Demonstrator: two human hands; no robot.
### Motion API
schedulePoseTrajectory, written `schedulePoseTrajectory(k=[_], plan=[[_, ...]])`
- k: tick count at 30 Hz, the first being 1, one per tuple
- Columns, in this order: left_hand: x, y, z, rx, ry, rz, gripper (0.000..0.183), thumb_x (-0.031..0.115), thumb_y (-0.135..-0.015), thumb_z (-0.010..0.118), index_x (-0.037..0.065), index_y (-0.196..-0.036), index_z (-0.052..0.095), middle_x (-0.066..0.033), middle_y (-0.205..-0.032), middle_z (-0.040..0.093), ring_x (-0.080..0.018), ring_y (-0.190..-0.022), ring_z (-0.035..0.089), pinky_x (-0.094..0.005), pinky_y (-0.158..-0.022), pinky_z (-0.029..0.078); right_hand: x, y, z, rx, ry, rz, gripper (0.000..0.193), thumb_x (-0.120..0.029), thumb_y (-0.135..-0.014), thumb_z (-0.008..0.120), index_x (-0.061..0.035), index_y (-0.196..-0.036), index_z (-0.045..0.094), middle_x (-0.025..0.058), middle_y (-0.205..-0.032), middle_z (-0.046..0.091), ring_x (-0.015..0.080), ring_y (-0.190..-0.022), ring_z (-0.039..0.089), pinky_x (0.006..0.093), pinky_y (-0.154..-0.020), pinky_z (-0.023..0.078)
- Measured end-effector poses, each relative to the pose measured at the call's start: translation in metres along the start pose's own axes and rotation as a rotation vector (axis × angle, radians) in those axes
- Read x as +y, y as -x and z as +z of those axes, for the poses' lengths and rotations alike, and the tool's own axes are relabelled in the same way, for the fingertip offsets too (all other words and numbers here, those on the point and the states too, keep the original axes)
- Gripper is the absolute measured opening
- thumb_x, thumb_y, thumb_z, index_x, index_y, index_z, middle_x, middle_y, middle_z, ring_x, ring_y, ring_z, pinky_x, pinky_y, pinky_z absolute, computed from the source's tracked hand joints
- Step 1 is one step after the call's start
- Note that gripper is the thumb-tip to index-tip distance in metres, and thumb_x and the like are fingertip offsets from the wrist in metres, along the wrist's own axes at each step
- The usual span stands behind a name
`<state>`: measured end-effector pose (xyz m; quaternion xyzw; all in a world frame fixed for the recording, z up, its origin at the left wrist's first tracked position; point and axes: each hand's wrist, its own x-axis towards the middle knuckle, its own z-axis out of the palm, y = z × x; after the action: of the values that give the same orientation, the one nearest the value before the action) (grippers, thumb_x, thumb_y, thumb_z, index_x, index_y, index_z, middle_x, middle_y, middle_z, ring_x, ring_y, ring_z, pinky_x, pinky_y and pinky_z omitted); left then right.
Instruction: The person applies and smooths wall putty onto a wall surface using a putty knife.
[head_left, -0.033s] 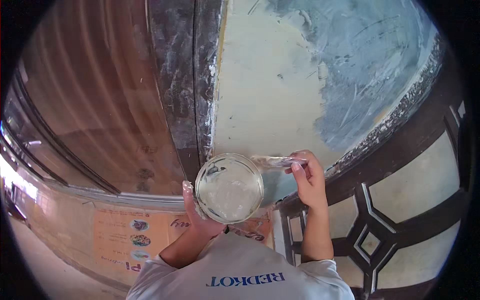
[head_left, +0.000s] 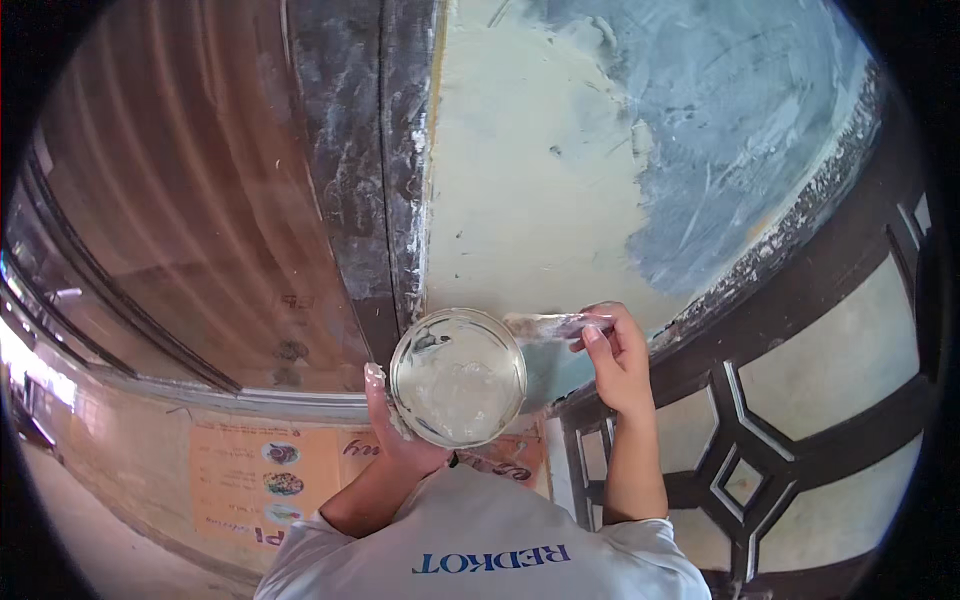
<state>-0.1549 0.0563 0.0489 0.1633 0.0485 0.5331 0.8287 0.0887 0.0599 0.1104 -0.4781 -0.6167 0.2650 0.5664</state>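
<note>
My left hand supports a round open tub in front of my chest. Its thumb stands up along the tub's left side, smeared with white paste; the other fingers are hidden beneath. Inside the tub lies off-white putty. My right hand pinches a putty-coated scraper between thumb and fingers, held level just right of the rim. Its blade end lies by the tub's upper right edge; whether they touch I cannot tell. Ahead is a wall with a cream putty layer.
Bare grey-blue wall borders the putty at right. A dark wooden frame and brown glossy panel stand left. Dark latticework closes in at lower right. An orange poster shows below left, near my elbow.
The view has shifted very slightly. My hands, the tub and the scraper keep practically the same places.
</note>
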Motion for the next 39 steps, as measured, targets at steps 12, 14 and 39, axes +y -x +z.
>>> schedulePoseTrajectory(k=[12,14,39], plan=[[0.004,0.013,-0.012,0.030,-0.204,-0.047,0.089,0.075,-0.085,0.011,0.011,-0.145,0.032,-0.0139,-0.144,0.039,-0.0352,-0.127,0.044,-0.0510,-0.103,0.039,0.106,0.019,-0.016,0.351,-0.878,0.332,0.041,-0.015,-0.093,0.048,-0.0107,-0.134,0.046,-0.0014,-0.107,0.061,0.0118,-0.095,0.059,0.0287,-0.078,0.050],[0.005,0.012,-0.017,0.082,-0.229,-0.059,0.090,0.076,-0.085,0.011,0.011,-0.144,0.033,-0.0147,-0.143,0.040,-0.0363,-0.124,0.046,-0.0521,-0.100,0.041,0.104,0.012,-0.022,0.478,-0.749,0.309,0.037,-0.022,-0.096,0.050,-0.0108,-0.131,0.047,-0.0016,-0.105,0.060,0.0104,-0.090,0.059,0.0268,-0.073,0.050],[-0.079,-0.014,0.008,0.103,-0.011,0.022,0.079,0.070,-0.088,0.031,0.016,-0.145,0.034,-0.0123,-0.151,0.030,-0.0367,-0.136,0.032,-0.0576,-0.109,0.028,0.069,-0.080,-0.119,0.559,0.470,-0.219,0.033,-0.027,-0.081,0.074,-0.0030,-0.096,0.057,0.0140,-0.080,0.063,0.0249,-0.071,0.062,0.0361,-0.066,0.049]])
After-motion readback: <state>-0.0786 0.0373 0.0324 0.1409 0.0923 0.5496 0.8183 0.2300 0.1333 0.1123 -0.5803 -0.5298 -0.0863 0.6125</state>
